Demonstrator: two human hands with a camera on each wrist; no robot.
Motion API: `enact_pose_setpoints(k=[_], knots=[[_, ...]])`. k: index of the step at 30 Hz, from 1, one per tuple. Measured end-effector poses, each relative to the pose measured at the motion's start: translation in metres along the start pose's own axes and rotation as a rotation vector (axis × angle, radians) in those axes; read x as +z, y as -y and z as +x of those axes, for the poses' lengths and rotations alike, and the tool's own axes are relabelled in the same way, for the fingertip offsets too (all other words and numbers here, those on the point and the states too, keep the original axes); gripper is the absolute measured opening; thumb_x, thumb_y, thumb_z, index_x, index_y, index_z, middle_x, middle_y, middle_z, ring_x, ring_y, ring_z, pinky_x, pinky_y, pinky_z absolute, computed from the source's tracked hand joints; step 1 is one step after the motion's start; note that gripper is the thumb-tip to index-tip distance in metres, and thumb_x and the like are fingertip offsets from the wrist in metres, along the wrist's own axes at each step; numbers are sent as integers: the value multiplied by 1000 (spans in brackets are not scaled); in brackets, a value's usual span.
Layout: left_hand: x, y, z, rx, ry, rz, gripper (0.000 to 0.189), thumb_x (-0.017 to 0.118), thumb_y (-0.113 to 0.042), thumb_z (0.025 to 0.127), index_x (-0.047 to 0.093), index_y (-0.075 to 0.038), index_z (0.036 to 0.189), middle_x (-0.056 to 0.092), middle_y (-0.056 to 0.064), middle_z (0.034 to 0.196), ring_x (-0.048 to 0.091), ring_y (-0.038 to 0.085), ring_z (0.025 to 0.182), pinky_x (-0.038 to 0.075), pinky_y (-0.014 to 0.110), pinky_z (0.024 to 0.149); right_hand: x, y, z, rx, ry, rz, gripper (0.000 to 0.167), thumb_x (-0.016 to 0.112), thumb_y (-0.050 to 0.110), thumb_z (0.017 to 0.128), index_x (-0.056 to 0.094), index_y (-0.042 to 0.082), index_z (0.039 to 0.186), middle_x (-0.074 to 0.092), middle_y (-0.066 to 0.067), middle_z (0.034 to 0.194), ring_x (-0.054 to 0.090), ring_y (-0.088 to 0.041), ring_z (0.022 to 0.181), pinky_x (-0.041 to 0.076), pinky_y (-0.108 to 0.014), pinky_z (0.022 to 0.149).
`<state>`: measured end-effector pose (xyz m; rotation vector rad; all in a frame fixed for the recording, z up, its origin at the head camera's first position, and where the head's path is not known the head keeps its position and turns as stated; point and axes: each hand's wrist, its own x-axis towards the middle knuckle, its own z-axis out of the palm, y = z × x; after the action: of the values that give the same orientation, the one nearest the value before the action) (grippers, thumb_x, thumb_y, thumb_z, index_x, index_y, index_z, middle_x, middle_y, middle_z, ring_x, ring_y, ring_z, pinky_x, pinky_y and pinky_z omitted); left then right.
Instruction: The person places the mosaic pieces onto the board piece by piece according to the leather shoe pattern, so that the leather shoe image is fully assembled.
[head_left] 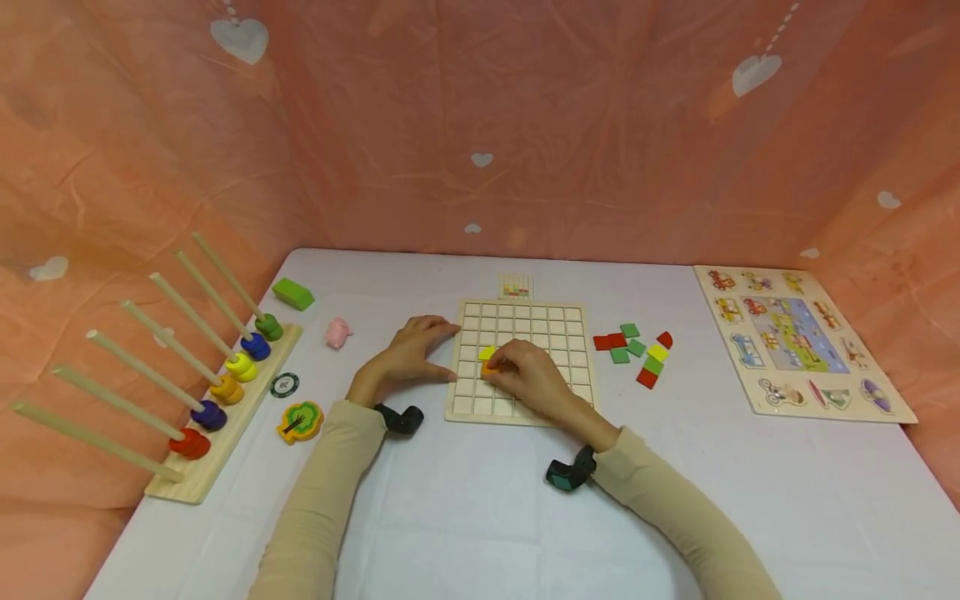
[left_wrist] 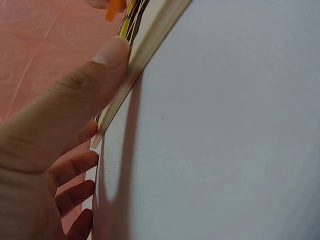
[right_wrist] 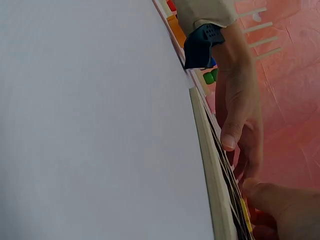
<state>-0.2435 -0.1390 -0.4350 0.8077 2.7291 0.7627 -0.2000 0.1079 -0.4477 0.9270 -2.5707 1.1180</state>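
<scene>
A wooden grid board (head_left: 467, 402) lies on the white table in front of me. My right hand (head_left: 534, 379) is over its middle and pinches a small orange tile (head_left: 489, 372) between thumb and fingers. Just beyond that tile, a yellow tile (head_left: 487, 353) sits on the grid, partly behind the fingers. My left hand (head_left: 408, 350) is at the board's left side, fingers spread loosely; its thumb (left_wrist: 112, 52) rests against the edge. In the left wrist view the orange tile (left_wrist: 114, 9) stands tilted above the board.
Loose red, green and yellow tiles (head_left: 634, 348) lie right of the board. A small pattern card (head_left: 516, 287) touches its far edge. On the left are a peg stacker (head_left: 225, 417), green block (head_left: 293, 294), pink pig (head_left: 338, 333), chip (head_left: 285, 385) and tree piece (head_left: 301, 422). A picture puzzle (head_left: 806, 346) lies far right.
</scene>
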Motion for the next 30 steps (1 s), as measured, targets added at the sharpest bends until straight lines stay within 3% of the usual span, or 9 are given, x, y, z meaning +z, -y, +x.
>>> enact_pose_setpoints(k=[10, 30], knots=[[1, 0, 0, 0, 4, -6, 81, 77, -41, 72, 42, -15, 141, 35, 11, 143, 24, 29, 132, 21, 49, 106, 2, 5, 0, -25, -7, -118, 8, 75, 18, 79, 73, 13, 84, 65, 1, 92, 55, -14, 86, 47, -28, 72], [-1, -5, -2, -9, 6, -4, 81, 77, -40, 73, 41, -15, 141, 35, 10, 142, 25, 28, 132, 20, 49, 107, 0, 2, 4, -21, 24, -90, 5, 71, 12, 82, 75, 11, 86, 63, -1, 93, 53, -16, 89, 46, -31, 77]])
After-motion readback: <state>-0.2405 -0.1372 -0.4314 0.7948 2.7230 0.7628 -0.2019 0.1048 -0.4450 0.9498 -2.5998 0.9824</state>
